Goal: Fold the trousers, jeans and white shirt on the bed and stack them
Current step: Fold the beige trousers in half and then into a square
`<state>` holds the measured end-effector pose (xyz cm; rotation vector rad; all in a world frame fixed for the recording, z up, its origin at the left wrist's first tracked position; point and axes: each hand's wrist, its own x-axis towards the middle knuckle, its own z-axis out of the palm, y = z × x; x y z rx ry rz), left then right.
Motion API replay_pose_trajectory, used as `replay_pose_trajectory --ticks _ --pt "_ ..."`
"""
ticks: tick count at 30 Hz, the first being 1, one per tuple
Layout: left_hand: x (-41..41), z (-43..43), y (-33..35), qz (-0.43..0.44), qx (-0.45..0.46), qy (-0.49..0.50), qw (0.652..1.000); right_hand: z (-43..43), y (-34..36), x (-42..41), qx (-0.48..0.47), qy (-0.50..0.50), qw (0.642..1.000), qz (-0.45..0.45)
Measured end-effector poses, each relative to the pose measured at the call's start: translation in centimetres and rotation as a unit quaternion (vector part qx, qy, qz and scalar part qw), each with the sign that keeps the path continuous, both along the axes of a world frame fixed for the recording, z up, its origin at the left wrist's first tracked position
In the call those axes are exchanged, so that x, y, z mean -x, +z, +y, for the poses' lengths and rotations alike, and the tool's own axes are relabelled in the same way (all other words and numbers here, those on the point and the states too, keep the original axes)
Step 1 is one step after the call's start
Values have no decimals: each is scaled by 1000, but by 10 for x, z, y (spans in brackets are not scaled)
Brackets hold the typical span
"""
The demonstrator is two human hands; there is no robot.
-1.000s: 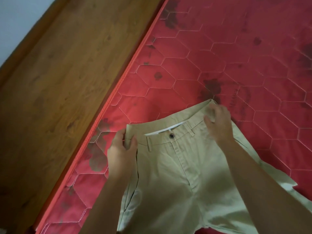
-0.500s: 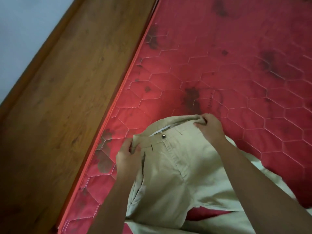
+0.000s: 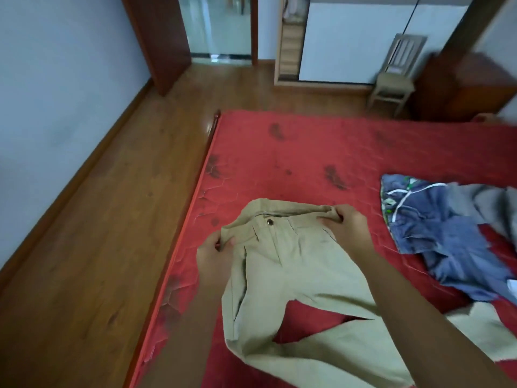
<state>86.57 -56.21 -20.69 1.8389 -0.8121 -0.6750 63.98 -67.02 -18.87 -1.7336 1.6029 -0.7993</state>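
On bed [image 3: 279,152]: left hand [image 3: 214,254], right hand [image 3: 347,226] grip trousers [image 3: 282,264] waistband corners, legs trailing below.

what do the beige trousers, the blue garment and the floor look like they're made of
Beige trousers: likely matte cotton twill; soft creases, stitched fly, a metal-looking button.
Blue garment: probably denim; faded, uneven blue and stiff folds, with a printed lining showing at the waist.
Floor: wood or wood-look laminate, semi-gloss; grain, knots and a light reflection near the bed corner.
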Motion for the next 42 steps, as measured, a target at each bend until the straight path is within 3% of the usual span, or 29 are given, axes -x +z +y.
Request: replay_pose_trajectory --ticks 8,16,21,25,28,31,33,37,42 --pt "27 -31 150 -11 179 -62 982 15 166 51 157 -69 985 -34" --pt "54 -48 296 1 321 -128 938 35 292 78 290 -118 945 -91" --pt "62 -49 373 1 374 -148 915 49 371 79 359 -98 922 -107" --pt "64 -37 436 -5 445 -144 884 67 434 76 407 -123 886 -184" --pt "60 -28 455 -3 474 -155 867 79 447 75 419 -132 870 -225" --pt "70 -23 436 -16 425 -196 883 81 421 71 345 -102 924 -127" --pt "75 -21 420 -5 395 -190 899 81 406 70 312 -107 934 -134" --pt "73 -16 427 61 393 -169 902 83 409 69 307 -152 910 -232" --pt "96 -5 451 134 392 -184 891 96 437 41 337 -119 888 -290"
